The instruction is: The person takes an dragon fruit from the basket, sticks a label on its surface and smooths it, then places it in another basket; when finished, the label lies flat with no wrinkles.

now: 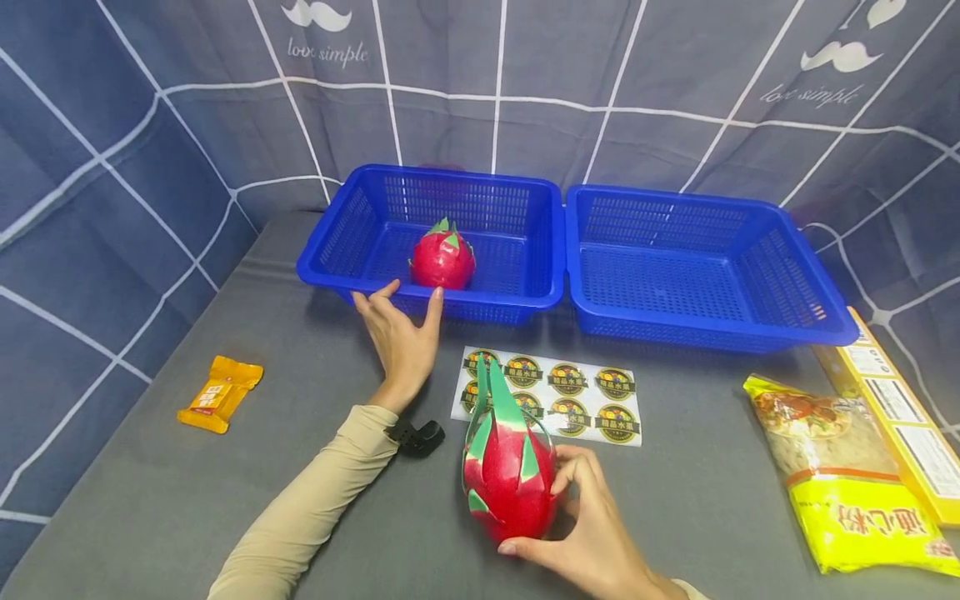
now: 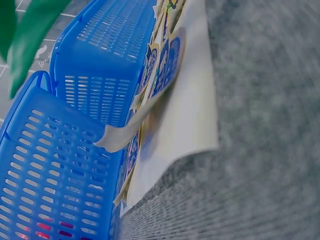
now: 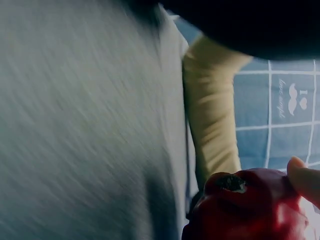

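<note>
Clearly, the 2 blue baskets set the far side: the left basket (image 1: pixel 510 300) and the right basket (image 1: pixel 675 329) stand side by side beyond both hands. Nearer, the sticker sheet (image 1: pixel 592 402) lies flat, and the leafy tip of the held dragon fruit (image 1: pixel 517 487) overlaps it in the head view. That fruit lies just left of the right hand (image 1: pixel 596 533), which grips it with thumb and fingers around its right side and near end. Its long axis points away from the body, leaves toward the baskets, blunt end close to the person. Any move of it would seem to turn on this: the left basket is ahead and to its left, with the left hand (image 1: pixel 405 342) nearer to that basket. This hand is spread wide at the near rim, just beside the 2nd dragon fruit (image 1: pixel 442 260) inside; whether they touch, I cannot tell.
</note>
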`<state>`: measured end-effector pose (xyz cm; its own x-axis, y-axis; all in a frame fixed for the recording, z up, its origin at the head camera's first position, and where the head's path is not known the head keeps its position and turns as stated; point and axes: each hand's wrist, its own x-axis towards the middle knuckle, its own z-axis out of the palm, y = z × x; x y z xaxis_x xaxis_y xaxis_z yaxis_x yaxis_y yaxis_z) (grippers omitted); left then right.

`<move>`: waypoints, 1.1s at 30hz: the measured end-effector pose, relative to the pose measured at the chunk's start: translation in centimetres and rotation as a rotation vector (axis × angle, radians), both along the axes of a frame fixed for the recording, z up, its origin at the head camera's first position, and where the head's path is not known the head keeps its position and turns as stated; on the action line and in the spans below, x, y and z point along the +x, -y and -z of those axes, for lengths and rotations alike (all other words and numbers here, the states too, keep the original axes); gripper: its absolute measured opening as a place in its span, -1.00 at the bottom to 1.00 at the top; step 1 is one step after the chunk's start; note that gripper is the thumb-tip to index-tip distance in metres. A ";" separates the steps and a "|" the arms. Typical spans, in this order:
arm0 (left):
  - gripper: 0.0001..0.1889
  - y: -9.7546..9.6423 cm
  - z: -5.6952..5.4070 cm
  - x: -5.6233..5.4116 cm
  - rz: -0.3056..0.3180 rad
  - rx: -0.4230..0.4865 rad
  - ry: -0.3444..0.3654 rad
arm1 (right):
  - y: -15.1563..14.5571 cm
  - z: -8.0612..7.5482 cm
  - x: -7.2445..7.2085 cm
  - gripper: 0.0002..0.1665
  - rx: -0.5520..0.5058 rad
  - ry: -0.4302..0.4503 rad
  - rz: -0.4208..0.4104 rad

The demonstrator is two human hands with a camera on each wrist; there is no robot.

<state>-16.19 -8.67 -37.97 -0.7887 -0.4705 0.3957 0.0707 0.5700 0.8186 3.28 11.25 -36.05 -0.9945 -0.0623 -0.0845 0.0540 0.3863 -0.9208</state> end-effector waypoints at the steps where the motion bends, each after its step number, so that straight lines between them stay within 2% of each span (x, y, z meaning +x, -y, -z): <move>1: -0.28 0.0 0.0 0.0 0.001 0.002 0.000 | -0.1 0.1 0.3 -0.24 -0.008 0.043 -0.001; 4: -0.29 0.0 0.1 0.1 -0.001 0.005 0.002 | -0.1 0.3 1.2 -0.24 -0.017 0.142 0.018; 6: -0.29 0.0 0.1 0.1 0.000 0.004 -0.002 | -0.1 0.4 1.8 -0.25 -0.024 0.147 0.028; 10: -0.30 0.0 0.0 0.1 0.003 -0.002 -0.012 | 0.0 0.5 3.0 -0.26 -0.019 0.062 0.048; 14: -0.30 0.0 0.0 0.0 0.004 0.000 -0.008 | -0.1 0.8 3.5 -0.26 0.008 -0.045 0.057; 16: -0.30 0.0 0.0 0.0 0.003 0.003 -0.004 | -0.1 0.7 3.5 -0.24 0.051 -0.034 0.067; 20: -0.30 0.0 0.0 0.0 -0.001 -0.001 -0.003 | 0.0 0.0 3.1 -0.20 0.140 0.080 0.046; 22: -0.30 0.0 0.1 0.0 0.000 0.000 -0.003 | 0.0 -0.3 3.1 -0.18 0.195 0.102 0.030; 30: -0.28 0.0 0.1 0.0 -0.001 0.007 0.000 | -0.2 -0.1 3.2 -0.11 0.445 -0.047 -0.028; 33: -0.27 0.0 0.1 0.1 0.001 0.015 0.011 | -0.3 0.1 3.3 -0.09 0.491 -0.102 -0.058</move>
